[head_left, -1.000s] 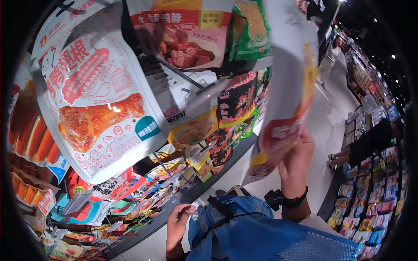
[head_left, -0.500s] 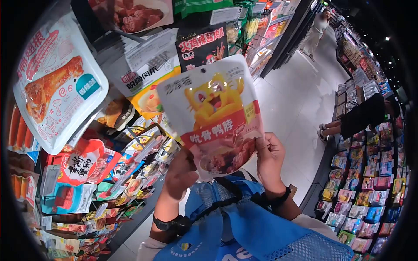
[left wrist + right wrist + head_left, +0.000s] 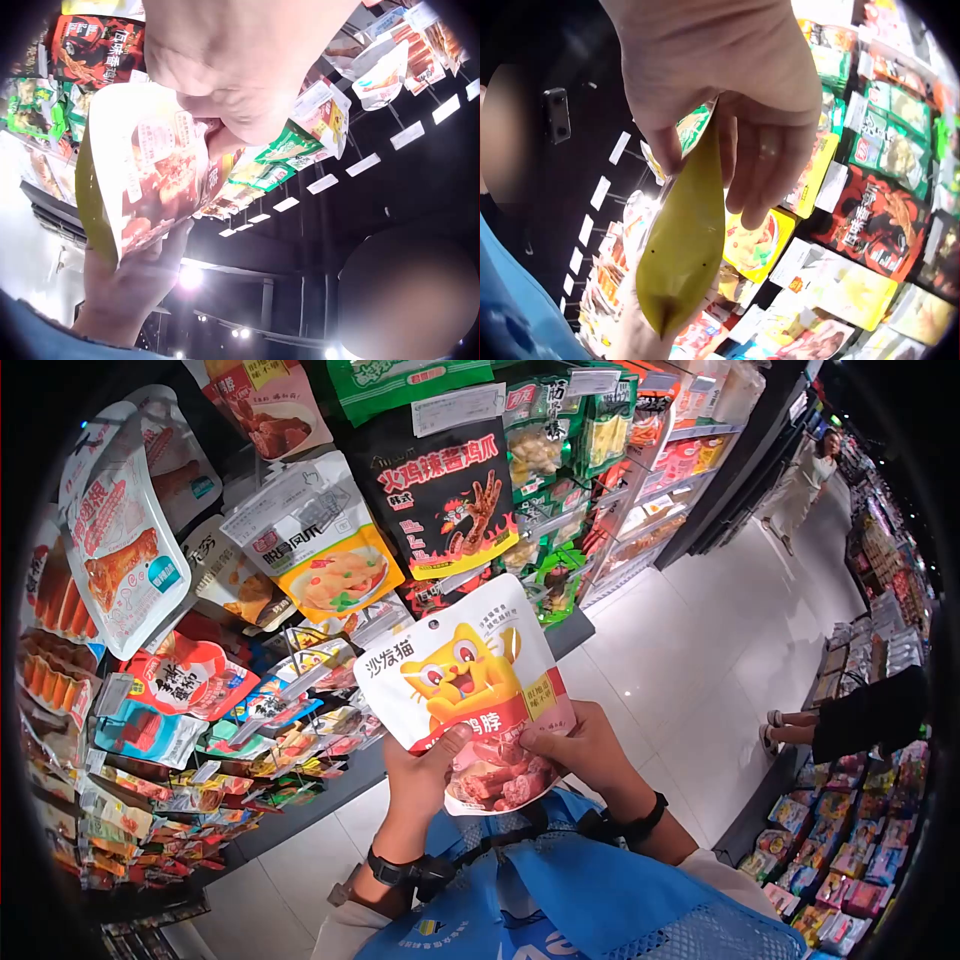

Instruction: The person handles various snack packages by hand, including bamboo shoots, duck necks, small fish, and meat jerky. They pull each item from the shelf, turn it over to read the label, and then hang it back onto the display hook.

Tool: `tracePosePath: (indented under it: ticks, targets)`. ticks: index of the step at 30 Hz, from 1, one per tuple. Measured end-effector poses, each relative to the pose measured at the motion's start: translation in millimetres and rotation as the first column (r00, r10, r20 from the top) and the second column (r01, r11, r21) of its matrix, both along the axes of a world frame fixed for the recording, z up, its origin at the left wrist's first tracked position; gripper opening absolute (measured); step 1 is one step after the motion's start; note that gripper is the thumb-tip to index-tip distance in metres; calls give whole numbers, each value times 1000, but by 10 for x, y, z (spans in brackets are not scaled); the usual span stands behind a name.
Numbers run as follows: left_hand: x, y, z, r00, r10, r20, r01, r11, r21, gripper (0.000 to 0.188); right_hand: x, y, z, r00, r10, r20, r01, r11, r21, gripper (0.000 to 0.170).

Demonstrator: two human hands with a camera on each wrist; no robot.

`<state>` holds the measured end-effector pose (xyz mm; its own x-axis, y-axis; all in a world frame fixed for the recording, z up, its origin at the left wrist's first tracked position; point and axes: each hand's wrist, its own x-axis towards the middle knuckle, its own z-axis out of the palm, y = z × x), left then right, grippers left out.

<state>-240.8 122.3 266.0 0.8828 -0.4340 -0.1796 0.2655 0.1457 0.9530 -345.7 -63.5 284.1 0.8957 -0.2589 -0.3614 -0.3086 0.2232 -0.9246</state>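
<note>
Both hands hold one snack pouch (image 3: pixel 470 690), white and red with a yellow cartoon cat, its front facing up towards the head camera. The left hand (image 3: pixel 420 770) grips its lower left side, thumb on the front. On the lower right side, the right hand (image 3: pixel 585 745) pinches it the same way. From the left wrist, the left hand (image 3: pixel 225 67) covers one edge of the pouch (image 3: pixel 150 165). In the right wrist view the pouch's yellow bottom (image 3: pixel 682 240) hangs between thumb and fingers of the right hand (image 3: pixel 727 97).
Hanging packets fill the rack at the left, among them a black pouch (image 3: pixel 445 500), a yellow-white one (image 3: pixel 320 550) and a white one (image 3: pixel 125 550). A tiled aisle (image 3: pixel 650 680) runs to the right of it. Beyond are low shelves (image 3: pixel 840 840), a person in black (image 3: pixel 870 715) and another farther off (image 3: pixel 805 490).
The pouch, first edge-on in the right hand, has turned face-up and come down closer to the body. The left hand has risen and taken hold of its left side.
</note>
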Motion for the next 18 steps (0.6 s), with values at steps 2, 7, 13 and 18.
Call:
tracePosePath:
  ticks: [2, 7, 13, 18]
  targets:
    - [-75, -128, 10, 999, 36, 19, -35, 999, -40, 42, -28, -130, -121, 994, 17, 109, -20, 999, 30, 23]
    - [-270, -204, 89, 984, -161, -80, 158, 986, -42, 44, -115, -321, -259, 988, -63, 142, 40, 987, 158, 20]
    - [-372, -249, 57, 941, -292, -170, 302, 953, 33, 41, -179, -359, -362, 992, -20, 126, 1, 989, 151, 25]
    - [-427, -405, -53, 960, -243, -141, 253, 965, 61, 38, -253, -461, -313, 992, 37, 117, -59, 979, 194, 35]
